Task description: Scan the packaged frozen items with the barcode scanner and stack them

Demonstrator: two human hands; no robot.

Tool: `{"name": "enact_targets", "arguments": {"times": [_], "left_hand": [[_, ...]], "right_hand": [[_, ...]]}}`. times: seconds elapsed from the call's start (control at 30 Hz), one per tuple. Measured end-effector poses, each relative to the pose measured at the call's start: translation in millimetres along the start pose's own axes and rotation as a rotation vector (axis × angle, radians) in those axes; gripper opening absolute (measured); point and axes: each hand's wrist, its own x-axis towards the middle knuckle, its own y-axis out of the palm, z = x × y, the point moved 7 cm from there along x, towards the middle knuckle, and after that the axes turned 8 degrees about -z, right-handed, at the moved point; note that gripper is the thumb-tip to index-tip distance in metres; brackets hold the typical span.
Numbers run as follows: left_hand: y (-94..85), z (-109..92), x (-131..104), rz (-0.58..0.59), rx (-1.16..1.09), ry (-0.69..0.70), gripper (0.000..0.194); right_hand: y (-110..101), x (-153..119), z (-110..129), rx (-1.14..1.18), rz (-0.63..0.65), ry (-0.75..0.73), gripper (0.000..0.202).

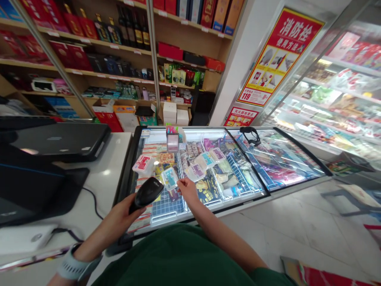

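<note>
My left hand [126,212] is wrapped round the grip of a black barcode scanner [149,190], its head pointing to the right. Just beyond the scanner is a clear plastic pack with a blue-and-white label [169,178]. My right hand [187,190] pinches the right edge of that pack between thumb and fingertips. To the left lies a pack with a red label [143,163]. Several packs with purple and blue labels, among them a purple-labelled pack [195,172], lie on the freezer's glass to the right.
Frozen goods in wire baskets show through the glass of the chest freezer [247,169]. Black straps [250,136] lie on its far edge. A computer terminal [32,171] stands on the white counter [114,167] at left. Shelves with bottles [133,29] and boxes rise behind.
</note>
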Motion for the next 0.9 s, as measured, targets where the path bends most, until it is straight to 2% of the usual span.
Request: {"name": "enact_targets", "arguments": {"times": [0.3,0.57,0.9], "left_hand": [[14.3,-31.3,3.6,0.061,0.041,0.054,0.053],[22.0,-40.7,4.0,0.072,0.051,0.079,0.053],[24.2,-43.2,3.9,0.089,0.065,0.078,0.052]], "right_hand": [[-24.5,-7.3,-4.6,0.022,-0.035,-0.056,0.022],[-31.2,-11.6,-4.4,0.009,-0.038,-0.076,0.023],[-37.7,-14.1,-5.3,-0.001,-0.051,-0.086,0.018]]}}
